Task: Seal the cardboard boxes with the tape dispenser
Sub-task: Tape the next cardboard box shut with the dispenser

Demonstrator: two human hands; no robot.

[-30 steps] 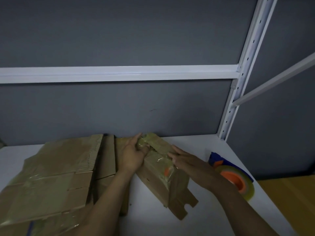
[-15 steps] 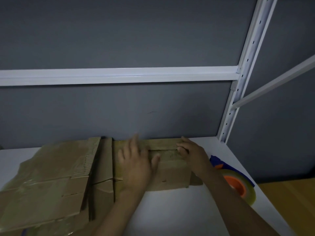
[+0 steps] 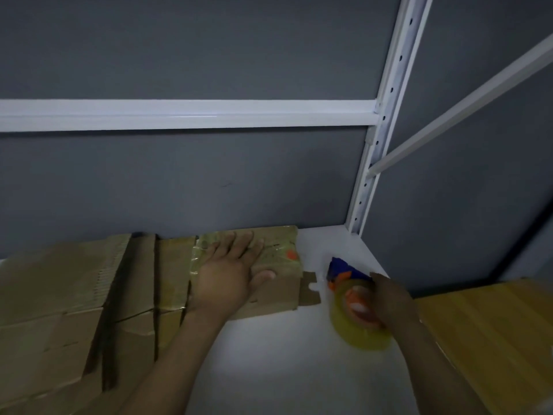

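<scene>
1. Right grip (image 3: 392, 298) has left the box (image 3: 275, 298) since half a sec ago and gone over to the tape dispenser (image 3: 353, 307) on the right side of the desk (image 3: 269, 369).
2. Right grip now: fingers curled round the roll end of the dispenser, thumb on top. It's motion-blurred, so I can't make out the exact finger hold.
3. Dispenser: yellowish clear roll w/ orange core nearest me, blue body pointing toward the back wall. It sits just right of the box, not touching it.
4. Left grip (image 3: 230, 274) is still on the box top, palm down, fingers straight and spread, thumb out to the right. It presses flat rather than clasping.
5. Box lies flat, long side along the grey back wall (image 3: 179, 190), top covered in shiny tape w/ an orange spot near the right end. One notched flap (image 3: 309, 287) sticks out on the desk at its right end.
6. Left of the box, touching it: a stack of flattened cardboard (image 3: 59, 295) running to the frame edge.
7. Behind: white rail (image 3: 179, 115) across the wall and a white perforated post (image 3: 386, 115) at the back right corner.
8. Far right, past the desk edge: a yellow wood surface (image 3: 493, 339).
</scene>
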